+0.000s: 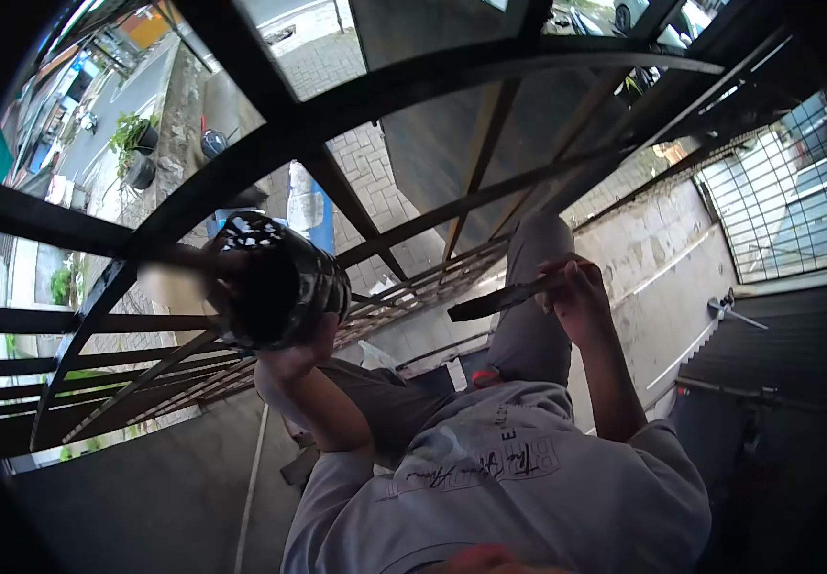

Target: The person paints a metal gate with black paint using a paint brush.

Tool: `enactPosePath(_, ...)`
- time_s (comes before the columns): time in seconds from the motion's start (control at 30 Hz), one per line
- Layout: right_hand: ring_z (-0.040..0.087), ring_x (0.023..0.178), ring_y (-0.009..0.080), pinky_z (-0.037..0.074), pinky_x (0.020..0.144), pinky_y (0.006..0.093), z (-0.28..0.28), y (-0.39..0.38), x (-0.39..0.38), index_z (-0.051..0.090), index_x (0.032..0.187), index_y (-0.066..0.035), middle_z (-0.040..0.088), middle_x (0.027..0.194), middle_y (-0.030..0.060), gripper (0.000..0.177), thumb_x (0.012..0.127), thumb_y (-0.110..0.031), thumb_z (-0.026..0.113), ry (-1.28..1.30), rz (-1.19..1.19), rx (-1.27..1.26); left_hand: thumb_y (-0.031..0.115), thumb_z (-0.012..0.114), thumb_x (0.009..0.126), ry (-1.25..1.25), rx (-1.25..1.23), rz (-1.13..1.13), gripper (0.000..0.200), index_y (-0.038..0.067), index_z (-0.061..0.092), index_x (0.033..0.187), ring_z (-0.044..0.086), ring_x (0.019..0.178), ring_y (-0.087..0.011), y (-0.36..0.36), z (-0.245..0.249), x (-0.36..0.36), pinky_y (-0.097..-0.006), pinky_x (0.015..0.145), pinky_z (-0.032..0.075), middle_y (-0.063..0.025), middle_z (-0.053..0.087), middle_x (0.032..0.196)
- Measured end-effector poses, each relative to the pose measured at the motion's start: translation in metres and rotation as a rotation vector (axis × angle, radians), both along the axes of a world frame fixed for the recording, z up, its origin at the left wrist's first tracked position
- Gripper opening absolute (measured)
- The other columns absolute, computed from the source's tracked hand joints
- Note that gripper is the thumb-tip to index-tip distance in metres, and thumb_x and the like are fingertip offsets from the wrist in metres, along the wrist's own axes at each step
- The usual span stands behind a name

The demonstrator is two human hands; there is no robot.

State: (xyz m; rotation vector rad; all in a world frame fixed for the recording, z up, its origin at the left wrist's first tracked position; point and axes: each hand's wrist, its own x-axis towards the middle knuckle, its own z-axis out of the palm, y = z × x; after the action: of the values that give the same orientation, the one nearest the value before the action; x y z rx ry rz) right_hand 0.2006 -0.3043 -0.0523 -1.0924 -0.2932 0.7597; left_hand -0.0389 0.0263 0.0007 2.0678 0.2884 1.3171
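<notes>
My left hand [300,356] is closed around the lower side of a paint can [332,287]. The can is tilted, its dark opening towards me, with black paint and pale specks about its rim. In my right hand [578,295] is a paintbrush [492,302], gripped by the handle. Its dark bristles point left and stay apart from the can. Dark metal bars [432,81] of a frame run just beyond both hands. A blurred pale shape beside the can's left side cannot be made out.
Slanting bars surround me in front and on the left. A concrete wall [657,239] and a wire-mesh panel [777,191] stand to the right. Far below lie paving [365,163], a potted plant [131,139] and a road. My bent knee [538,249] is near the brush.
</notes>
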Motion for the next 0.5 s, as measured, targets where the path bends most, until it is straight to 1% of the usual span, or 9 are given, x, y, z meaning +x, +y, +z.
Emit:
enactPosePath(0.07, 0.071, 0.071, 0.0181, 0.057, 0.063, 0.0310, 0.005, -0.001, -0.004, 0.070, 0.118, 0.011, 0.075, 0.092, 0.0145, 0.049, 0.105, -0.036, 0.069, 0.091, 0.028, 0.088, 0.060, 0.089, 0.068, -0.025, 0.074, 0.063, 0.125, 0.004, 0.029, 0.162, 0.046, 0.143, -0.0282, 0.001, 0.007, 0.002, -0.0428, 0.119, 0.034, -0.0136, 0.045, 0.151)
enactPosePath(0.1, 0.071, 0.072, 0.0181, 0.057, 0.063, 0.0306, 0.004, 0.000, -0.006, 0.070, 0.120, 0.011, 0.075, 0.092, 0.0145, 0.049, 0.106, -0.036, 0.067, 0.076, 0.027, 0.069, 0.068, 0.085, 0.068, -0.039, 0.012, 0.107, 0.119, 0.003, 0.040, 0.156, 0.047, 0.140, -0.0288, -0.002, -0.001, 0.002, -0.0437, 0.117, 0.036, -0.0130, 0.046, 0.148)
enactPosePath(0.23, 0.071, 0.072, 0.0181, 0.056, 0.062, 0.0301, -0.004, 0.002, -0.010, 0.069, 0.123, 0.010, 0.076, 0.093, 0.0144, 0.049, 0.106, -0.036, 0.066, 0.115, 0.053, 0.098, 0.071, 0.085, 0.069, -0.105, -0.071, 0.102, 0.115, 0.003, 0.044, 0.153, 0.048, 0.138, -0.0288, -0.012, 0.010, 0.012, -0.0449, 0.117, 0.038, -0.0127, 0.045, 0.147)
enactPosePath(0.3, 0.072, 0.075, 0.0174, 0.055, 0.063, 0.0297, 0.000, 0.005, -0.014, 0.065, 0.131, 0.009, 0.076, 0.096, 0.0128, 0.052, 0.107, -0.036, 0.065, 0.141, 0.072, 0.089, 0.071, 0.085, 0.069, -0.118, -0.063, 0.104, 0.116, 0.003, 0.044, 0.153, 0.048, 0.138, -0.0283, -0.011, 0.011, 0.014, -0.0446, 0.117, 0.037, -0.0128, 0.045, 0.147)
enactPosePath(0.33, 0.072, 0.075, 0.0174, 0.055, 0.063, 0.0297, 0.002, 0.009, -0.017, 0.065, 0.131, 0.009, 0.076, 0.096, 0.0128, 0.052, 0.107, -0.036, 0.065, 0.142, 0.066, 0.084, 0.072, 0.085, 0.069, -0.130, -0.052, 0.112, 0.117, 0.003, 0.043, 0.153, 0.048, 0.138, -0.0278, -0.010, 0.010, 0.013, -0.0442, 0.117, 0.037, -0.0128, 0.046, 0.147)
enactPosePath(0.4, 0.072, 0.080, 0.0165, 0.054, 0.065, 0.0300, 0.006, 0.018, -0.023, 0.060, 0.140, 0.009, 0.076, 0.097, 0.0100, 0.056, 0.108, -0.038, 0.063, 0.232, 0.057, 0.177, 0.073, 0.085, 0.069, -0.106, -0.063, 0.112, 0.119, 0.002, 0.041, 0.155, 0.047, 0.138, -0.0270, -0.007, 0.006, 0.006, -0.0434, 0.118, 0.036, -0.0128, 0.046, 0.146)
enactPosePath(0.43, 0.072, 0.083, 0.0159, 0.053, 0.067, 0.0299, 0.004, 0.020, -0.024, 0.054, 0.147, 0.005, 0.076, 0.097, 0.0078, 0.061, 0.108, -0.040, 0.062, 0.291, 0.059, 0.198, 0.069, 0.085, 0.071, -0.060, -0.016, 0.103, 0.121, 0.001, 0.034, 0.157, 0.048, 0.137, -0.0264, -0.004, 0.007, 0.003, -0.0415, 0.116, 0.037, -0.0140, 0.044, 0.148)
enactPosePath(0.47, 0.072, 0.083, 0.0159, 0.053, 0.067, 0.0299, 0.001, 0.020, -0.026, 0.054, 0.147, 0.005, 0.076, 0.097, 0.0078, 0.061, 0.108, -0.040, 0.062, 0.294, 0.055, 0.194, 0.065, 0.085, 0.072, -0.013, 0.032, 0.095, 0.124, 0.000, 0.026, 0.159, 0.048, 0.137, -0.0257, -0.002, 0.007, 0.000, -0.0396, 0.114, 0.038, -0.0152, 0.042, 0.150)
enactPosePath(0.5, 0.071, 0.082, 0.0160, 0.053, 0.068, 0.0298, -0.003, 0.021, -0.027, 0.054, 0.149, 0.004, 0.076, 0.097, 0.0075, 0.061, 0.108, -0.042, 0.062, 0.347, 0.077, 0.237, 0.065, 0.085, 0.072, -0.011, 0.028, 0.093, 0.124, 0.000, 0.026, 0.159, 0.048, 0.137, -0.0257, -0.001, 0.007, -0.001, -0.0396, 0.114, 0.038, -0.0152, 0.042, 0.150)
